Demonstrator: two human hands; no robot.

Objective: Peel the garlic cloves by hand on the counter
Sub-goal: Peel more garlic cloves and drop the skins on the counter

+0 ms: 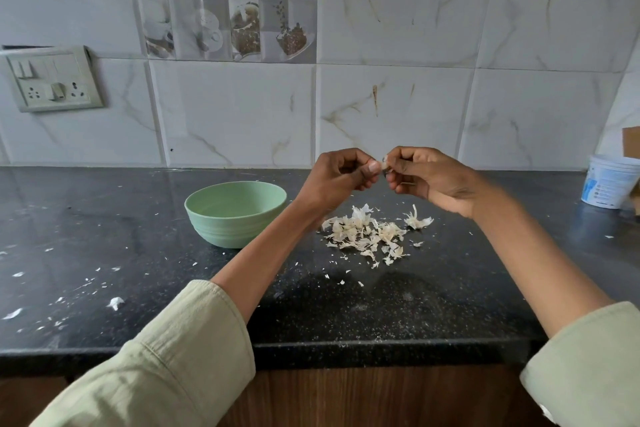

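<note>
Both hands are raised above the counter (145,218). The left hand (341,177) and right hand (427,177) pinch one clove (385,165) between fingertips. Peels (367,236) lie below, beside the bowl (235,215).
</note>
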